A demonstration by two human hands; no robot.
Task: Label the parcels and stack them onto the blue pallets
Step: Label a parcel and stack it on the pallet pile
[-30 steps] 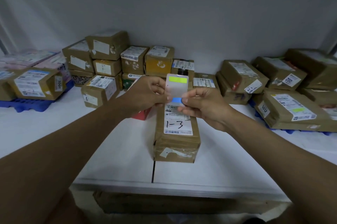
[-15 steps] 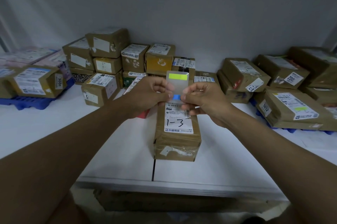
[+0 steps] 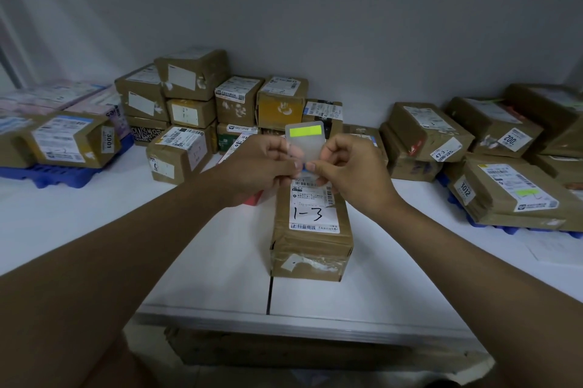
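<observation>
- While a sticker sheet (image 3: 305, 144) is held upright between them, the left hand (image 3: 252, 166) and right hand (image 3: 353, 169) are seen with fingers pinched together on its lower edge, where a small blue sticker (image 3: 303, 166) is being peeled.
- Just below and beyond the hands, the parcel (image 3: 312, 229) marked "1-3" is shown lying flat on the white table (image 3: 202, 261), untouched.
- A green sticker (image 3: 304, 132) is left at the top of the sheet, above the fingertips.
- Stacked parcels on a blue pallet (image 3: 56, 174) are seen well to the left of the left hand; another blue pallet (image 3: 504, 228) lies well to the right of the right hand.
- For a clean result, the blue sticker is best lifted slowly by one corner, kept uncreased, then pressed flat onto the parcel's top face clear of the barcode.
</observation>
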